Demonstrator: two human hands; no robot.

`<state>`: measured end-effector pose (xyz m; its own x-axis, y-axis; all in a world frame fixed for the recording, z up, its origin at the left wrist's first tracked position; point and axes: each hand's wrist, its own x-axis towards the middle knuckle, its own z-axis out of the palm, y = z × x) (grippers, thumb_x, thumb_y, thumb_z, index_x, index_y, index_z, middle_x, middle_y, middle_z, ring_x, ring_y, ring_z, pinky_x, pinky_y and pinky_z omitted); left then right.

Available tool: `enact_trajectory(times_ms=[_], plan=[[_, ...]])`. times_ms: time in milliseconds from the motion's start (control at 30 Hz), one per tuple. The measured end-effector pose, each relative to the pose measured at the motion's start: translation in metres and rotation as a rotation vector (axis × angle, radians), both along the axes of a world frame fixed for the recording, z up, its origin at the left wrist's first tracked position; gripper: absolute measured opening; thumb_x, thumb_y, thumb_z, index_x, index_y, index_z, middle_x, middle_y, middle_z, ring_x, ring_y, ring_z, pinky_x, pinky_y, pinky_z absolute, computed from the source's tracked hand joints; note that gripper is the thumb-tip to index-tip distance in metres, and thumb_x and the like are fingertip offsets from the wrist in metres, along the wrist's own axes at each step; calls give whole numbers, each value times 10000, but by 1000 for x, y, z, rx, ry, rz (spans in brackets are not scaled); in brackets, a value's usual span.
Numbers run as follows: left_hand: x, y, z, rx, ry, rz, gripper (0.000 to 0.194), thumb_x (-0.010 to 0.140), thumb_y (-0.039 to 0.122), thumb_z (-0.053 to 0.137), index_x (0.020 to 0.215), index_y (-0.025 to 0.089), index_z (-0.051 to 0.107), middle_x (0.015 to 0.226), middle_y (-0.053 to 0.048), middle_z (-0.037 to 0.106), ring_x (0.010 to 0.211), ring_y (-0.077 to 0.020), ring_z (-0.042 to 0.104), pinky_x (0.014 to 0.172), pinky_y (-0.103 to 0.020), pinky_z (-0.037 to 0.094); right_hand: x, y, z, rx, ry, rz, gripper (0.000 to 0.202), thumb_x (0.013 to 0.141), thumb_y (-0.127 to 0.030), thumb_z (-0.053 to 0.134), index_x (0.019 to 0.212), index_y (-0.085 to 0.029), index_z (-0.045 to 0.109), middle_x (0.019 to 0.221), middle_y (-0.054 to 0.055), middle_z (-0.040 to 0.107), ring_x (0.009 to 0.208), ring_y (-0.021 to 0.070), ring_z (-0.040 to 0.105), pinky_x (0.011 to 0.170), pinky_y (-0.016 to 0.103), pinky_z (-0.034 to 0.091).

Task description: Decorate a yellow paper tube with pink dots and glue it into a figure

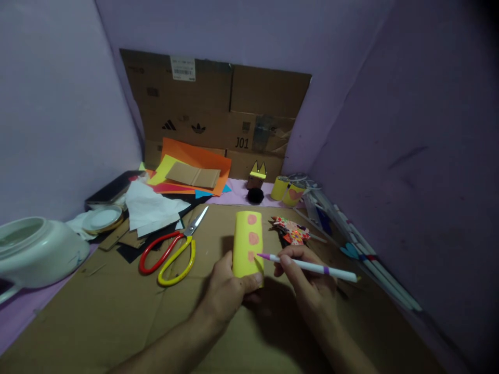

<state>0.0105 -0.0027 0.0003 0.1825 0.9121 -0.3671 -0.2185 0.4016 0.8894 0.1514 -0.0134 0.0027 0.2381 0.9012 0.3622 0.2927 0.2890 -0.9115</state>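
1. Two hands at work: L hand (230,285) wraps the lower end of the yellow roll (240,244), thumb over the front; R hand (312,285) pinches the marker (343,274), fingers curled in, w/ the purple tip on or v. near the lowest of three pink marks (253,238).
2. Roll is tilted up over the mid bench (117,322), approx. 12 o'clock from the person.
3. Technique, IMO: light tip pressure, short strokes; a hard push could dent the roll if it's thin card. L thumb is best kept low, clear of wet ink; brace R hand for even edges.
4. Containers, clock centred on roll: white pot (58,257) at 9 o'clock, mouth open, contents n/a (can't tell). Shallow round dish (103,218) betw. 9 & 10, pale inside.
5. Yellow cylinders (279,188) approx. 1 o'clock, nr. one has a heart; insides unclear.
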Motion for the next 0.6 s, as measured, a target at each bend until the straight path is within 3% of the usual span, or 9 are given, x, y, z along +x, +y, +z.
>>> enact_trajectory(times_ms=[133, 433, 600], plan=[[1, 1, 0, -8, -1, 14, 445, 545, 179, 750, 942, 101, 565, 726, -31, 617, 574, -140, 578, 446, -240, 513, 0, 1, 7, 15, 41, -35, 170, 751, -326, 577, 634, -203, 579, 496, -19, 568, 459, 137, 528, 441, 230, 405], [1, 0, -1, -18, -8, 4, 452, 537, 188, 746, 947, 118, 569, 730, -23, 613, 571, -137, 567, 452, -247, 513, 4, 0, -7, -7, -59, 16, 188, 810, -337, 565, 684, -201, 600, 545, -16, 584, 513, 137, 516, 484, 230, 380], [1, -1, 0, 2, -11, 1, 424, 557, 186, 737, 940, 115, 568, 719, -21, 605, 558, -135, 571, 460, -250, 513, 3, 0, -6, -6, -84, 17, 180, 817, -327, 557, 705, -195, 605, 554, -16, 585, 500, 130, 504, 468, 224, 372]])
